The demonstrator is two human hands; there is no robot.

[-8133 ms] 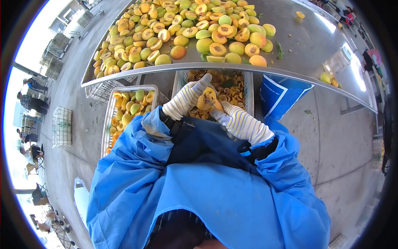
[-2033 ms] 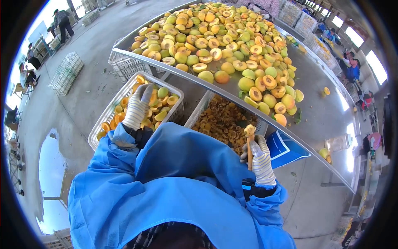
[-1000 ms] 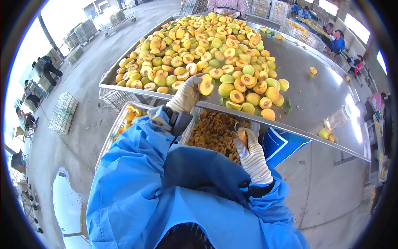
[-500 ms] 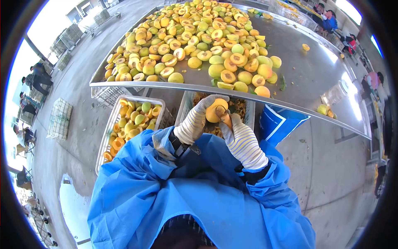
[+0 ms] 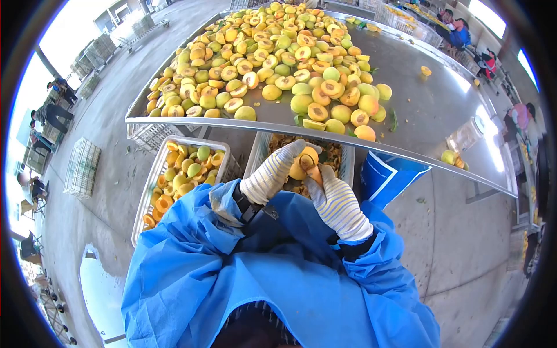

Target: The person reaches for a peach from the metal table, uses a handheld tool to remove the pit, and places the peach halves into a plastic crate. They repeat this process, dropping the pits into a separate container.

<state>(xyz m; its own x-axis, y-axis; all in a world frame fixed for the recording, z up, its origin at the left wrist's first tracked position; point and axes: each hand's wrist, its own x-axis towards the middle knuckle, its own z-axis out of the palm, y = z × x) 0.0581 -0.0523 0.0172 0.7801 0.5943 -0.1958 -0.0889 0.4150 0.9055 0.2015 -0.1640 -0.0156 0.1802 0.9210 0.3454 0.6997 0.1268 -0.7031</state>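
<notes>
My left hand (image 5: 271, 173), in a striped work glove, is closed around a halved yellow peach (image 5: 297, 170) with its cut face turned toward my right hand. My right hand (image 5: 342, 207), gloved alike, grips a small pitting tool (image 5: 314, 173) with a brownish handle; its rounded tip is at the middle of the cut face. Both hands are just in front of the steel table's edge, over a crate (image 5: 253, 155) of brownish scraps. On the steel table (image 5: 406, 75) lies a heap of halved peaches (image 5: 261, 58), many showing their pits.
A white crate (image 5: 143, 200) of pitted halves stands on the floor to my left. Right of the scrap crate is a blue bag (image 5: 386, 177) under the table edge. A clear jar (image 5: 464, 136) and fruit pieces lie at the table's right. People stand and sit farther off.
The tool's tip has turned within the peach half, and the half has tilted downward a little. Both hands stay in nearly the same place.
</notes>
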